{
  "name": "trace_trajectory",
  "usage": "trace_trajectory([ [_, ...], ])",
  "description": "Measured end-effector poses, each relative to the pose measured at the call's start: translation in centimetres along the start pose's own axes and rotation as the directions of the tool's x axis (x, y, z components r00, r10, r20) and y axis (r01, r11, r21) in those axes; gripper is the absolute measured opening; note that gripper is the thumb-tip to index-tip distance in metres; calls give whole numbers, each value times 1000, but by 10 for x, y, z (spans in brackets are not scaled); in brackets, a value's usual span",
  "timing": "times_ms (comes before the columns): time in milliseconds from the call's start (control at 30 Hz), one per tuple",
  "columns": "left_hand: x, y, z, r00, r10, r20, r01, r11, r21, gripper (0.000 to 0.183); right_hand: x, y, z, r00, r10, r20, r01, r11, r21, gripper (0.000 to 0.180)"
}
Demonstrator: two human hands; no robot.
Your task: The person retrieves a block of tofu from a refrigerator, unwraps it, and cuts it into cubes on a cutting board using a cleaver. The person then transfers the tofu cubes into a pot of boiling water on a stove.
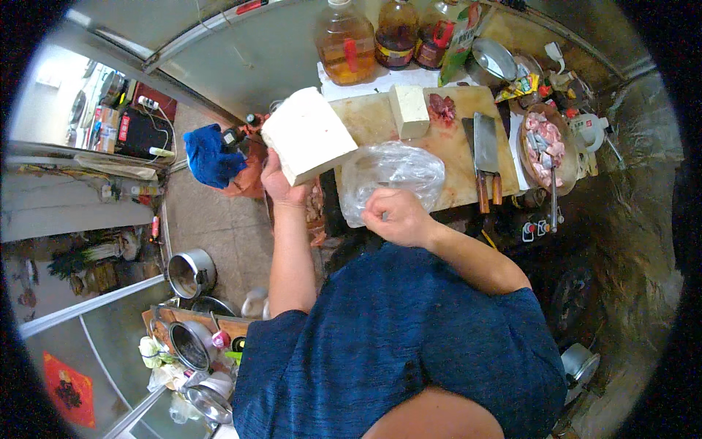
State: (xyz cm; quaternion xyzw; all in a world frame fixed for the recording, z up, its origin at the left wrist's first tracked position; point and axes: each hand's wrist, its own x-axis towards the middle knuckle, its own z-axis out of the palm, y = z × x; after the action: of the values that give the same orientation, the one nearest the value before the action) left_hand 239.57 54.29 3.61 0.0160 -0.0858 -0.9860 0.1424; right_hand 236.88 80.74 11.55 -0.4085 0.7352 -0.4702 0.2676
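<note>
A large white block of tofu (310, 131) rests on my left hand (285, 184), held up over the left edge of the cutting board (362, 120). My right hand (397, 217) is curled at the board's front edge, its fingers against a clear plastic bag (406, 170). The bag is crumpled and looks pinched in those fingers. A smaller tofu block (410, 112) stands on the board behind the bag. Beside it lies a dark red piece of meat (442, 107). Two cleavers with wooden handles lie side by side farther right; the front one is a broad cleaver (485, 142).
A bowl of raw meat pieces (543, 142), with a long utensil across it, stands right of the board. Large bottles (345, 46) and a metal basin (493, 60) line the back. A blue cloth (214, 156) hangs at left. A pot (192, 271) sits on the floor.
</note>
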Motion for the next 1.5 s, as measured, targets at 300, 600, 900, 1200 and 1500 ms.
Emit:
trace_trajectory([
  [300, -49, 50, -1, 999, 35, -15, -35, 998, 50, 55, -1, 97, -12, 921, 367, -134, -379, 922, -77, 50],
  [600, -72, -38, -5, 973, -202, -112, 198, 979, -40, 54, -10, 168, -83, 641, 690, -336, -739, 673, -29, 45],
  [900, -77, -93, 22, 826, -207, -524, 414, 853, 316, 56, -25, 88, -11, 829, 448, -334, -242, 827, 507, 42],
  [1200, -88, -142, 68, 749, 94, -656, 447, 659, 605, 45, -3, 125, -34, 784, 556, 277, -566, 455, 688, 39],
  [1500, -89, -169, 39, 642, -6, -767, 621, 590, 515, 40, 55, 180, -56, 658, 555, 509, -746, 574, 339, 21],
])
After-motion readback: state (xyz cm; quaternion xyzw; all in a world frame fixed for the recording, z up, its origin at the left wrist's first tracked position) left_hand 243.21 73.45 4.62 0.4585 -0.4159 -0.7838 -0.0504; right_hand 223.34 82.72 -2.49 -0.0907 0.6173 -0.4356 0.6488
